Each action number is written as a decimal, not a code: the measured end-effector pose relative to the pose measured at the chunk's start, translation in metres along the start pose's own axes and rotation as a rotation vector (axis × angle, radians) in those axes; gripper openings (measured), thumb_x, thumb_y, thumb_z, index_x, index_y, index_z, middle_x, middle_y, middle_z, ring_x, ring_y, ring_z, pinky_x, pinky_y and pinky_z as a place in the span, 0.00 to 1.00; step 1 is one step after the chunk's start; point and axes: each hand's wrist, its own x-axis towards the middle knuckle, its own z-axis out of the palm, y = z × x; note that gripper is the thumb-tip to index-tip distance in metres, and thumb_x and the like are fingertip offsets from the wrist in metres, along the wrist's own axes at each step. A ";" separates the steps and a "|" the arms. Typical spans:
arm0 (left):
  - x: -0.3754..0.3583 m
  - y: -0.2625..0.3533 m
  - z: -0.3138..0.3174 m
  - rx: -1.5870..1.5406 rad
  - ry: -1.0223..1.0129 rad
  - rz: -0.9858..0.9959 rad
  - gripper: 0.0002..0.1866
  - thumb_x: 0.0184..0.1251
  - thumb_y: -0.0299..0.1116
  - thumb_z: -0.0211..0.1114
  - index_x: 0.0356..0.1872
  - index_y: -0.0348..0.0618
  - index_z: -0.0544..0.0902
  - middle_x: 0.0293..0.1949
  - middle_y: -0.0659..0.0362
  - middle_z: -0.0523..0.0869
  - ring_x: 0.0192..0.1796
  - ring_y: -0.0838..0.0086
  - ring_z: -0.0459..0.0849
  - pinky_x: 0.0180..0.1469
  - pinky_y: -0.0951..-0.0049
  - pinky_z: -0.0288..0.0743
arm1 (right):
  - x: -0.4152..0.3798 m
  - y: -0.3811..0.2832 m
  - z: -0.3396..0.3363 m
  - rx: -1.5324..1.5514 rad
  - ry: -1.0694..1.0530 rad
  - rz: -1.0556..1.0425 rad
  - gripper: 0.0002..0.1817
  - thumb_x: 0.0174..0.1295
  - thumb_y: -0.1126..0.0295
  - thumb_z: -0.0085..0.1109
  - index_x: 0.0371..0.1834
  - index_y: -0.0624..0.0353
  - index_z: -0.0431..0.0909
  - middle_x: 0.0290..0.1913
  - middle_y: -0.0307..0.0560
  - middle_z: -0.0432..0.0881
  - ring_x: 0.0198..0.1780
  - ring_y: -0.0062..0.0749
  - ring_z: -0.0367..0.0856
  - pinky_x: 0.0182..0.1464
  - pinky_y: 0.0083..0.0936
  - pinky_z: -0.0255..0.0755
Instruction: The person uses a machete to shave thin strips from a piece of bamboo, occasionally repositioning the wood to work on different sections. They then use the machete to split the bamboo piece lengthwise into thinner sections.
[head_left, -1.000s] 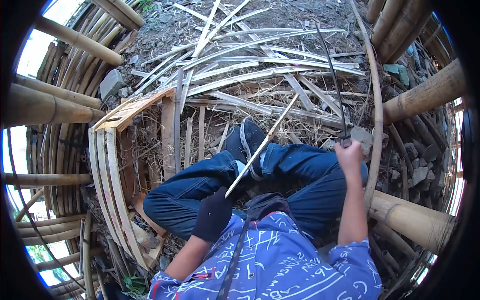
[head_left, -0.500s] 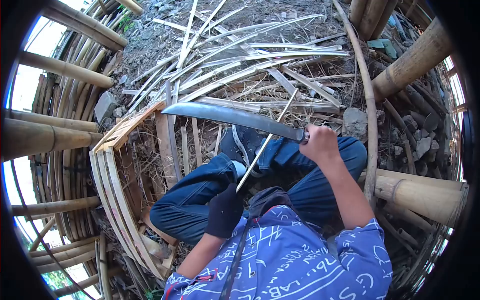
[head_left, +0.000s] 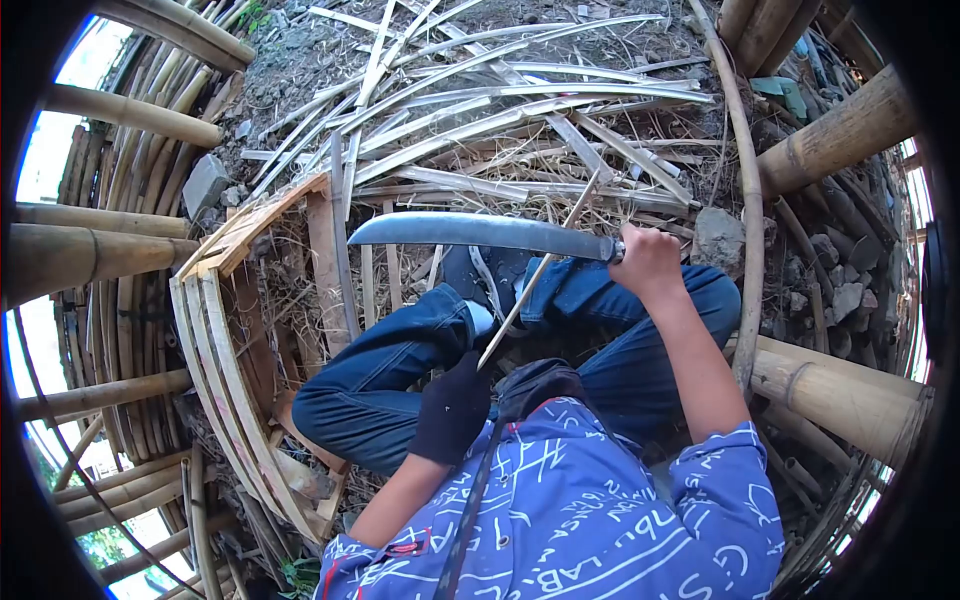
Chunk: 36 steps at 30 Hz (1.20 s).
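Observation:
My right hand [head_left: 648, 262], bare, is closed around the handle of a machete [head_left: 480, 232]. Its long blade points left, nearly level, above my shoes and shins. In a dark glove, my left hand [head_left: 452, 410] grips the lower end of a thin bamboo strip [head_left: 527, 288] close to my lap. The strip slants up and to the right, and the blade crosses over it near the handle end. The strip's lowest end is hidden inside the gloved fingers. Below both hands are my crossed legs in blue jeans [head_left: 385, 385].
Many split bamboo strips [head_left: 450, 135] lie scattered on the ground ahead. A wooden crate [head_left: 215, 365] stands at my left. Bamboo poles [head_left: 140, 118] line the left side, and a thick bamboo pole [head_left: 835, 390] lies at my right. Stones [head_left: 718, 240] sit beyond my right knee.
My right hand has risen slightly, and the machete's tip has dropped and shifted right, so the blade is more level. My left hand still grips the strip; the view has shifted a little.

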 end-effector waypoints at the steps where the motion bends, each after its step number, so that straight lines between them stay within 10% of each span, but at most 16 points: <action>1: -0.001 0.001 0.000 -0.012 0.001 -0.015 0.09 0.62 0.27 0.58 0.43 0.39 0.78 0.28 0.42 0.82 0.33 0.46 0.82 0.31 0.53 0.75 | 0.000 0.000 0.001 -0.003 0.011 -0.007 0.10 0.40 0.66 0.63 0.25 0.57 0.77 0.23 0.54 0.82 0.29 0.50 0.84 0.34 0.43 0.78; 13: -0.002 0.005 -0.015 0.091 -0.072 0.033 0.06 0.64 0.28 0.58 0.39 0.39 0.77 0.27 0.41 0.81 0.33 0.46 0.82 0.30 0.53 0.74 | 0.006 0.000 0.005 0.034 0.033 -0.062 0.10 0.40 0.66 0.64 0.25 0.56 0.78 0.24 0.55 0.81 0.31 0.51 0.83 0.34 0.44 0.78; 18: -0.041 -0.033 -0.032 0.163 0.001 -0.211 0.04 0.64 0.26 0.55 0.34 0.38 0.76 0.27 0.45 0.79 0.30 0.47 0.80 0.30 0.54 0.73 | 0.040 0.077 -0.023 0.026 0.028 0.513 0.14 0.51 0.64 0.58 0.34 0.65 0.82 0.33 0.64 0.84 0.39 0.56 0.84 0.43 0.47 0.77; 22: -0.026 -0.032 -0.045 0.265 0.023 -0.043 0.05 0.61 0.23 0.52 0.34 0.36 0.76 0.30 0.44 0.78 0.31 0.47 0.79 0.31 0.54 0.73 | 0.019 0.124 -0.003 0.184 0.215 0.428 0.12 0.49 0.62 0.60 0.25 0.62 0.80 0.29 0.62 0.82 0.35 0.60 0.82 0.40 0.49 0.74; 28: 0.008 -0.026 -0.047 0.090 -0.048 0.140 0.07 0.66 0.27 0.53 0.33 0.36 0.78 0.26 0.48 0.79 0.25 0.54 0.80 0.28 0.58 0.72 | -0.025 0.024 -0.022 0.350 0.116 0.268 0.09 0.44 0.65 0.67 0.21 0.59 0.80 0.24 0.53 0.83 0.29 0.47 0.84 0.33 0.39 0.76; 31: 0.014 -0.015 -0.057 -0.638 -0.235 -0.577 0.22 0.75 0.45 0.52 0.28 0.37 0.80 0.17 0.59 0.79 0.20 0.77 0.78 0.25 0.74 0.69 | -0.036 -0.014 0.006 0.647 -0.002 0.334 0.09 0.44 0.68 0.64 0.23 0.63 0.80 0.20 0.54 0.80 0.24 0.47 0.82 0.28 0.35 0.73; 36: 0.015 -0.022 -0.059 -0.688 -0.261 -0.502 0.22 0.74 0.43 0.53 0.28 0.33 0.81 0.18 0.58 0.82 0.21 0.76 0.80 0.27 0.76 0.72 | -0.051 -0.062 0.018 0.991 -0.023 0.299 0.09 0.46 0.70 0.63 0.21 0.65 0.75 0.15 0.47 0.75 0.18 0.26 0.71 0.25 0.29 0.66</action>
